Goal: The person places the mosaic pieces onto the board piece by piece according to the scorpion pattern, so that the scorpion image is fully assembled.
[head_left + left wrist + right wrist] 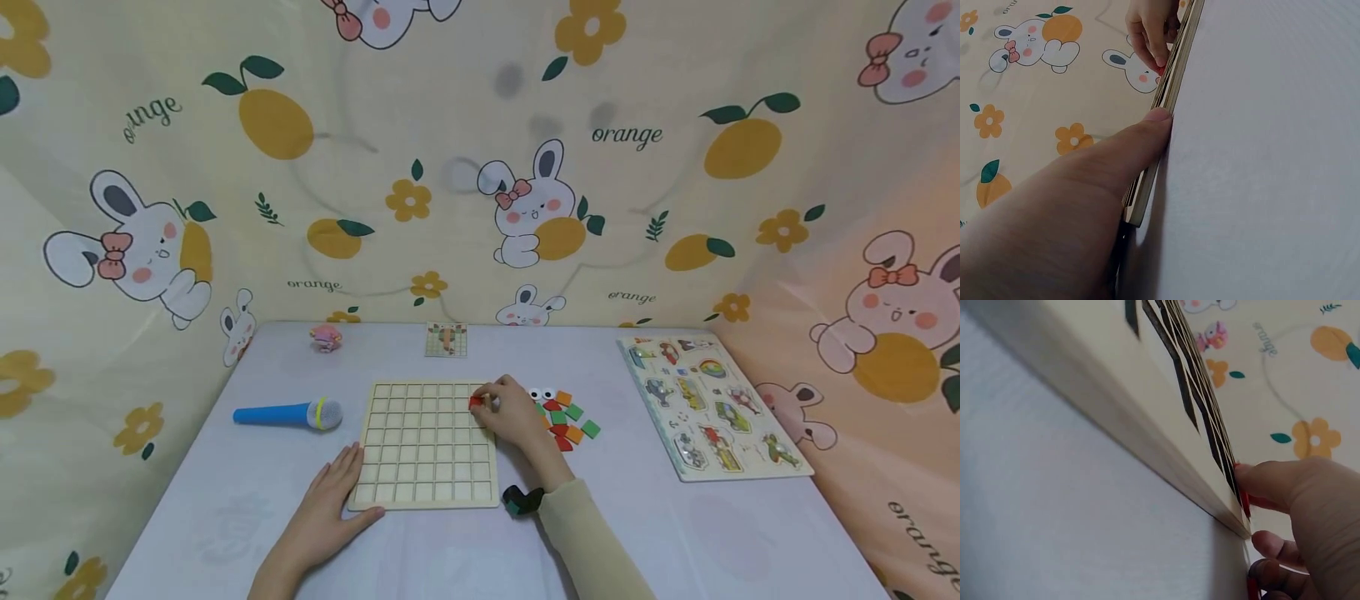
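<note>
A light wooden grid board (427,446) lies on the table. My left hand (321,510) rests at its lower left corner, fingers spread along the left edge and thumb on the near edge. The left wrist view shows that thumb (1141,140) against the board's side (1175,75). At the board's far right, my right hand (512,410) pinches a small red tile (476,402) over the grid cells. In the right wrist view the thumb (1272,481) touches the red tile (1245,503) at the board's surface. Another red piece (1252,589) shows by the lower fingers.
Loose red, orange and green tiles (591,428) lie right of the board, with two white eye pieces (548,394). A blue toy microphone (281,414) lies left. At the back are a pink toy (326,337) and a pattern card (446,340). A picture puzzle board (712,408) lies right.
</note>
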Tool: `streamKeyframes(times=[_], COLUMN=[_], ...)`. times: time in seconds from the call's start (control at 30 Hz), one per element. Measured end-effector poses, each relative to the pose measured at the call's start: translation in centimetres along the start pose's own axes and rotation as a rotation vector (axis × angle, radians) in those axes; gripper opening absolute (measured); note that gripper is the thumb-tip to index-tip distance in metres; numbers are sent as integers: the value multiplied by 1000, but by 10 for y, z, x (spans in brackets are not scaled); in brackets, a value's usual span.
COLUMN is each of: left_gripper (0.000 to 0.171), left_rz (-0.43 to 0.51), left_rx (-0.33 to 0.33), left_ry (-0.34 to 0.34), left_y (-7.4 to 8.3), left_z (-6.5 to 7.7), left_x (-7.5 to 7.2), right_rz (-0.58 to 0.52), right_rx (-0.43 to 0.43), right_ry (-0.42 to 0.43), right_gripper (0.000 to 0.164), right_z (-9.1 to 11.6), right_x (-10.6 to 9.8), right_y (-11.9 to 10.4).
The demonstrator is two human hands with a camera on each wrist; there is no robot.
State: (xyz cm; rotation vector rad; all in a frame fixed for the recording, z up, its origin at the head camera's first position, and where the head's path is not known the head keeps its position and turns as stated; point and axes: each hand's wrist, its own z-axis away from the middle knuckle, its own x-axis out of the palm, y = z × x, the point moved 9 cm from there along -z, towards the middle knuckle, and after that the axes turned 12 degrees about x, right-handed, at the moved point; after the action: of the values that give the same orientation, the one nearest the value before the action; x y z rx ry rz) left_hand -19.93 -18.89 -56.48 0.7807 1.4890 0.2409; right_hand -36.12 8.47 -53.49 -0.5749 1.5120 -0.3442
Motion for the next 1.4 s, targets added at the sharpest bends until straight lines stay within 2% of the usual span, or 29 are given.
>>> streamKeyframes(times=[0.13, 0.4, 0.67, 0.9, 1.1, 1.27, 1.4], left_gripper=[105, 104, 105, 105, 105, 106, 107], left_rz=[0, -4, -5, 0, 2, -3, -14], left_rx=[5, 13, 14, 9, 10, -2, -7], left_ry=[8, 18, 24, 16, 22, 5, -11], left_y=[1, 1, 0, -1, 0, -2, -4], left_z=[1, 2, 2, 2, 1, 1, 0], left_x=[-1, -2, -2, 0, -1, 1, 3], right_rz=[1, 15, -12, -53, -46, -92, -182], right_rx=[21, 41, 8, 42, 52, 2, 50], right_ry=[8, 0, -16, -38, -81, -40, 39], right_gripper=[24, 31, 26, 22, 32, 42, 39], right_z=[0, 0, 1, -3, -6, -3, 0], right_x=[0, 2, -2, -3, -3, -22, -54], right_y=[-1, -1, -8, -5, -4, 1, 27])
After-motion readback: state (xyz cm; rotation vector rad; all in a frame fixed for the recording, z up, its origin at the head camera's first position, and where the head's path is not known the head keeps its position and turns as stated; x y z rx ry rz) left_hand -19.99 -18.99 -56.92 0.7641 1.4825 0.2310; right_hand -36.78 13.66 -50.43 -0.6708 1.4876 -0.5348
